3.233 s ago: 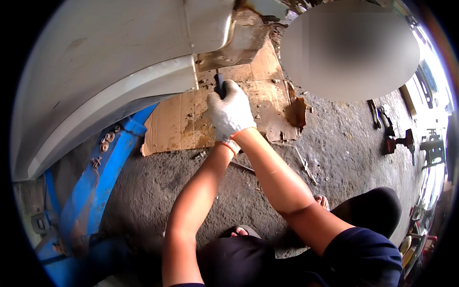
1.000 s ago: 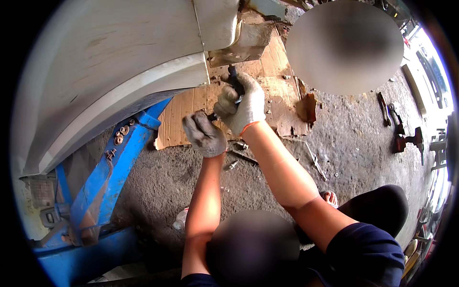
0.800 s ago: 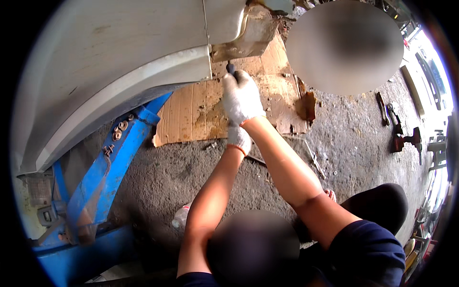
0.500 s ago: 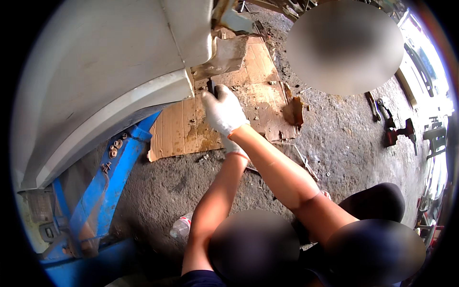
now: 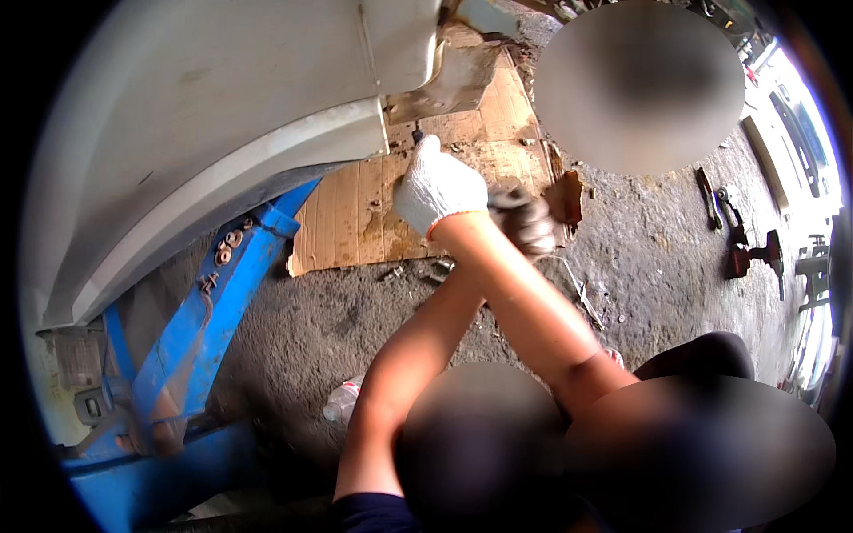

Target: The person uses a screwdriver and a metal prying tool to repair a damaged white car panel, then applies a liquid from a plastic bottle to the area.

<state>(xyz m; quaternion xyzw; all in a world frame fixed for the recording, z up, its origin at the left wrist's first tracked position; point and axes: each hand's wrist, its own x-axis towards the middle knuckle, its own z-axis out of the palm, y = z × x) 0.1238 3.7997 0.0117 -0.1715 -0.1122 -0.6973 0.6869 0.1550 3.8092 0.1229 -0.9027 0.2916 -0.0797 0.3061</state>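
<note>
My forearms cross, the right one lying over the left. My right hand (image 5: 440, 188), in a white knit glove, is closed around a narrow dark tool (image 5: 418, 136). Only a short end of it shows past the thumb, so its kind is hidden. That hand is over the stained cardboard sheet (image 5: 333, 222), close to the lower corner of a pale vehicle body panel (image 5: 240, 80). Beyond my right wrist, my left hand (image 5: 529, 222) shows as a grey, dirty glove smeared by motion. Its fingers cannot be made out clearly.
At left, a blue steel lift arm (image 5: 235, 284) carries rusty nuts. A plastic bottle (image 5: 340, 401) lies by my left forearm. On the right-hand floor are a red-and-black cordless power tool (image 5: 755, 256) and a long hand tool (image 5: 710, 197). A person's dark-clad knee (image 5: 702, 355) is at lower right.
My left hand has swung right, out from beneath my right hand, to the right of my right wrist. The view has shifted slightly; my right hand still grips the dark tool.
</note>
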